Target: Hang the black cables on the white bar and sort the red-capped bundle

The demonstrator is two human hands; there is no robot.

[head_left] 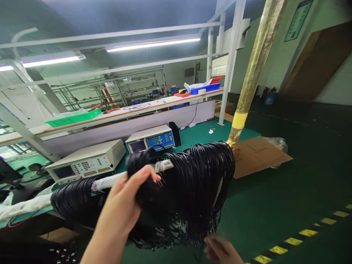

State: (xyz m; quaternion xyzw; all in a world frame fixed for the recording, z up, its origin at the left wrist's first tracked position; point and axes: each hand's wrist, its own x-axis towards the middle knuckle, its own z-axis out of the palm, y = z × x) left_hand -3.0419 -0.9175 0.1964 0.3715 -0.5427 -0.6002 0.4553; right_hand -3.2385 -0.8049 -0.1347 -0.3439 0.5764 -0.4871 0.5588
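Thin black cable bundle (148, 194) is clamped by left hand (125, 198), apparently being parted; near right hand's (220, 249) grip cannot be told; steady hold called for next.

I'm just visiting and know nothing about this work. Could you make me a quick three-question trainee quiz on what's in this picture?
1. What does the left hand hold? a) a roll of tape b) black cables c) a cardboard sheet
2. True or false: the green tray sits on the shelf.
3. Fill in: the right hand is near the ____ ends of the hanging black cables.

Key: 1. b; 2. true; 3. lower
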